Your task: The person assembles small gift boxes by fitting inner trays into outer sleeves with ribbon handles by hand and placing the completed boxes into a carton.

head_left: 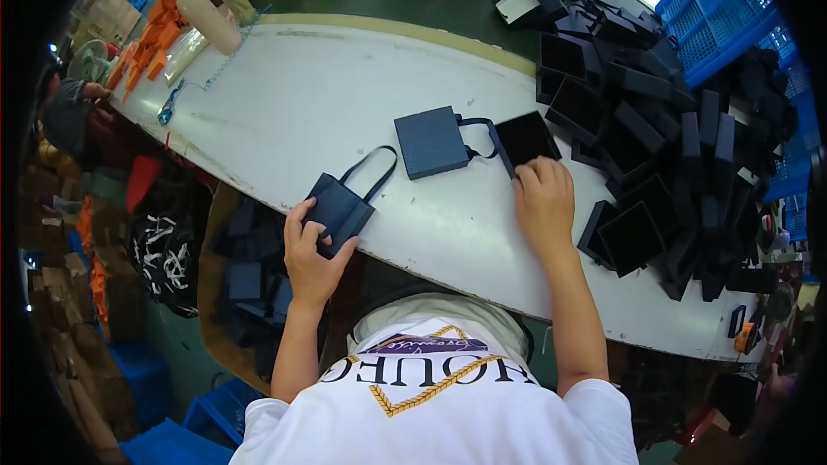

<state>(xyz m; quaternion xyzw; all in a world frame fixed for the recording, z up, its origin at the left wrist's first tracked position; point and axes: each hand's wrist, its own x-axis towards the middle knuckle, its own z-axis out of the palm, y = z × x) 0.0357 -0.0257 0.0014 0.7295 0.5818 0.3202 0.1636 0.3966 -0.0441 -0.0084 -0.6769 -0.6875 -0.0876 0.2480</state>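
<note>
My left hand (312, 258) grips a small dark blue gift bag (338, 204) at the table's near edge, thumb on one side and fingers on the other. The bag's ribbon handle loops up to the right. My right hand (546, 198) is closed on the near edge of an open black box (525, 139), whose dark inside faces up; its fingertips are partly hidden. Between my hands, farther back, lies a closed dark blue box (429, 143) with a ribbon loop (481, 132) reaching to the black box.
A large heap of black boxes (637, 120) covers the table's right side. Blue crates (719, 13) stand behind it. A carton (215, 293) of dark boxes sits below the left edge. A bottle (207, 19) and orange pieces (155, 39) occupy the far left. A person (73, 112) is beyond.
</note>
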